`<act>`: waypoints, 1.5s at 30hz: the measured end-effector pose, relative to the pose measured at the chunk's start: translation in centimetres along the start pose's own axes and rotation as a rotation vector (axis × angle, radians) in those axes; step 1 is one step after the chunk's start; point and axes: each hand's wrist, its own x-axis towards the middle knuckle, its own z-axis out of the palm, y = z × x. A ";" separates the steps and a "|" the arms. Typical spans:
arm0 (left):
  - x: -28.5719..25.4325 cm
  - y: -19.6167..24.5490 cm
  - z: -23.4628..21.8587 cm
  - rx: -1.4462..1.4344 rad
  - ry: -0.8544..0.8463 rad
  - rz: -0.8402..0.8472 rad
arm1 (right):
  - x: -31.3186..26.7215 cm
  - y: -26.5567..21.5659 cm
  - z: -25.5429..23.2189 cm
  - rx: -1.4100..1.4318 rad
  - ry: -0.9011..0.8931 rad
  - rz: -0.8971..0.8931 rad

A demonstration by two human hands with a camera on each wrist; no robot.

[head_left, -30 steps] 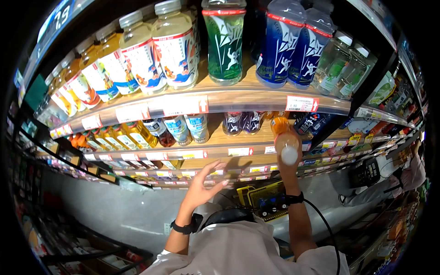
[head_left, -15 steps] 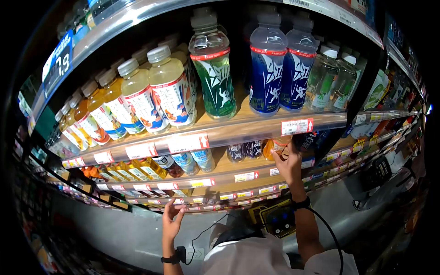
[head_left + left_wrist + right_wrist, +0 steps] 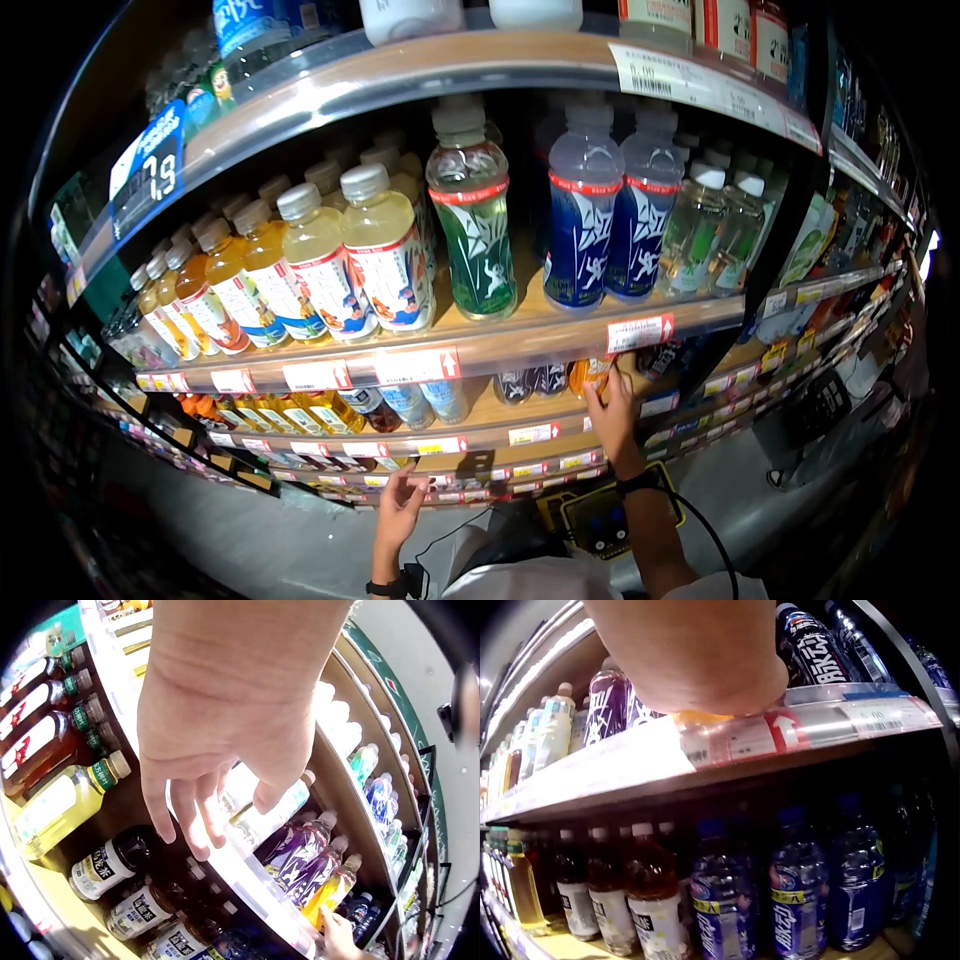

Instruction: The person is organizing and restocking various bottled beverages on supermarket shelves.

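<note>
My right hand reaches onto the second shelf and grips an orange drink bottle low on its body, thumb on one side. That bottle stands upright at the end of a row, beside purple-labelled bottles. In the right wrist view, the back of the wrist covers most of it, leaving an orange sliver. Lower down, my left hand hovers before the shelf edges with loosely bent fingers and nothing in them. The left wrist view shows its fingers pointing down in front of the shelf.
On the shelf above stand tea bottles, a green bottle and blue bottles. Dark bottles sit right of my right hand. A price rail overhangs the second shelf. A yellow-edged basket is below, and a cable trails from my right wrist.
The orange bottle, earlier tilted out in front of the shelf with its white cap toward the head camera, now stands on the shelf. My left hand has dropped lower; the head view has tilted up.
</note>
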 end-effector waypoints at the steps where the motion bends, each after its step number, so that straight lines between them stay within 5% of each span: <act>1: 0.1 -0.1 0.2 -0.009 0.005 0.017 | -0.5 0.4 0.4 0.000 0.007 -0.019; 4: 0.1 -0.6 1.1 0.156 -0.027 -0.016 | -1.1 0.7 0.8 -0.140 0.065 -0.138; 14: -3.2 -0.4 2.6 0.358 -0.229 -0.017 | -1.4 0.4 1.1 -0.115 0.116 -0.143; 17: -4.1 -4.6 1.3 0.247 -0.204 -0.002 | -1.0 1.1 1.8 -0.097 0.111 -0.121; 21: -6.5 -1.8 0.4 0.357 -0.227 -0.156 | -2.1 2.4 2.1 -0.197 0.181 -0.256; 25: -7.6 -6.1 -1.6 0.179 -0.258 -0.179 | -2.2 0.9 -0.1 -0.223 0.146 -0.350; 26: -7.8 -5.9 -1.9 0.313 -0.208 -0.131 | -1.9 0.6 -2.0 -0.731 0.078 -0.730; 27: -7.6 -5.8 -3.1 0.446 -0.161 -0.075 | -2.1 3.4 -0.9 -0.547 0.069 -0.546; 29: -6.0 -7.4 -5.8 0.500 -0.196 -0.088 | -0.5 -5.4 -6.0 -0.215 -0.180 -0.194; 33: -4.3 -7.4 -9.0 0.416 -0.228 -0.048 | 3.0 -14.5 -11.2 -0.210 -0.219 -0.399; 35: -4.0 -5.2 -10.1 0.328 -0.251 -0.039 | 4.2 -22.6 -13.3 0.155 -0.363 0.119; 38: -3.9 -0.7 -12.6 0.619 -0.311 -0.102 | 7.1 -28.1 -15.2 0.155 -0.211 -0.293; 39: -4.1 -0.8 -13.8 0.624 -0.314 -0.105 | 7.6 -32.3 -16.0 0.230 -0.195 -0.024; 40: -3.9 -1.5 -14.7 0.542 -0.283 -0.074 | 9.3 -33.4 -16.2 0.110 -0.040 -0.343; 44: -3.6 -0.9 -17.7 0.420 -0.266 -0.074 | 16.1 -41.4 -17.0 0.090 0.245 -0.501; 45: -3.4 -0.4 -18.3 0.474 -0.244 -0.041 | 18.7 -42.6 -16.8 0.012 0.344 -0.655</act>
